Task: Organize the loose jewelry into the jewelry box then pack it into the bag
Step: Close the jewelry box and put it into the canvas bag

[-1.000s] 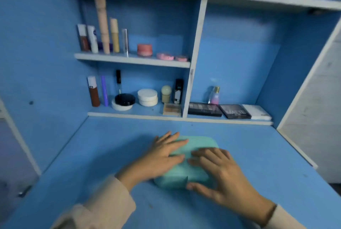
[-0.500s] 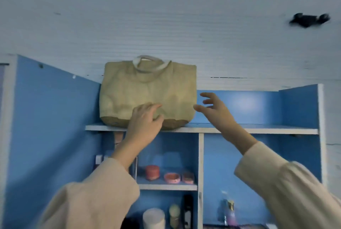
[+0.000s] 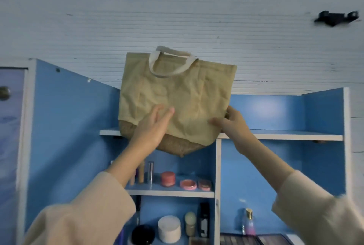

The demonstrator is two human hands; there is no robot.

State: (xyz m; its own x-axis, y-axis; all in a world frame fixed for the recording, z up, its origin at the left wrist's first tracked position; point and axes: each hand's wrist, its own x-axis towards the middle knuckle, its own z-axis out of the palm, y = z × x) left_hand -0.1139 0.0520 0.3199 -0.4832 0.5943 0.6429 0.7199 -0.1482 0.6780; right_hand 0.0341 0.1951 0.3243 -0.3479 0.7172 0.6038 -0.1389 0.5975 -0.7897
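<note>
The bag (image 3: 177,96) leans half off the top shelf (image 3: 285,137), so the right hand (image 3: 233,124) pinching its lower corner and the left hand (image 3: 154,128), fingers straight against its front, should lower it together, supporting the sagging base.

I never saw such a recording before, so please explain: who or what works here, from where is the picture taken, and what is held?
No machine here: the grips are a person's two bare hands in cream sleeves. The picture comes from a camera worn on the head, looking at a blue shelf unit. The left hand lies flat against a beige fabric tote bag; the right hand holds its lower edge. The bag's woven base overhangs the top white shelf. Lower shelves carry pink round jars and a white jar.
</note>
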